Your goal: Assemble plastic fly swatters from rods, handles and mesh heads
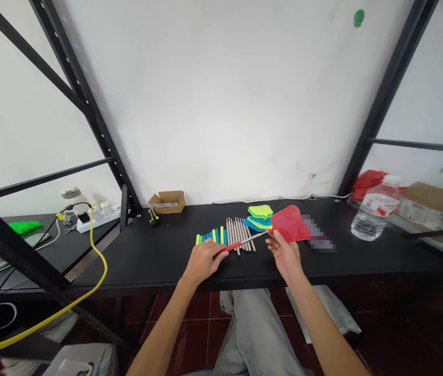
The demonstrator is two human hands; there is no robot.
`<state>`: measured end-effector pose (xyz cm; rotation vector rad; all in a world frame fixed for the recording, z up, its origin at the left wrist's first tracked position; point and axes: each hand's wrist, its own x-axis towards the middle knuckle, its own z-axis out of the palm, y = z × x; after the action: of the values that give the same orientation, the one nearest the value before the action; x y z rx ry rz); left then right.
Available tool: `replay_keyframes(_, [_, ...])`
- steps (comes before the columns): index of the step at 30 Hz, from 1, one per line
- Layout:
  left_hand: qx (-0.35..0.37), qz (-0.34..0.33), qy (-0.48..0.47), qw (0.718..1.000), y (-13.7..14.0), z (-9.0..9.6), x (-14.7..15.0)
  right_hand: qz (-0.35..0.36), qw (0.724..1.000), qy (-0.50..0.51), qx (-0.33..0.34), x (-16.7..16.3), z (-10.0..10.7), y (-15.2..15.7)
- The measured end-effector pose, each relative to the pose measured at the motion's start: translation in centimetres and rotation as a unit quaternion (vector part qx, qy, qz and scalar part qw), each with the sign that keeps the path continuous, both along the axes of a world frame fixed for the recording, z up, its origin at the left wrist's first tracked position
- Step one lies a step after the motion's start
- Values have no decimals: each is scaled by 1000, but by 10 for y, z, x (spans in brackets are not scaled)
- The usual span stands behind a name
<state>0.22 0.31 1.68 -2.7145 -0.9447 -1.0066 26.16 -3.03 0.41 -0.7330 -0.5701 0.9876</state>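
Note:
A red fly swatter (287,222) with a metal rod and red grip is held sideways above the black table. My left hand (205,259) closes round its red grip. At the base of the mesh head, my right hand (284,253) pinches the swatter between thumb and finger. Just beyond my left hand lies a row of yellow and blue handles (213,236). Several metal rods (238,230) lie side by side between the hands. Behind the rods is a stack of yellow-green and blue swatter heads (260,212), partly overlapped by the red one.
An open cardboard box (169,202) and a black-yellow tape measure (153,216) sit at the table's back left. A water bottle (376,209) stands right, near a brown parcel (435,206). A yellow cable (102,271) hangs at the left, near a power strip (100,218).

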Motion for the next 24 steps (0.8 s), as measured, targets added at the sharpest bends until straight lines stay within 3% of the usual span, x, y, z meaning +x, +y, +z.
replay_keyframes(24, [4, -4, 3, 1000, 1, -2, -1, -12, 999, -32, -4, -2, -1, 1])
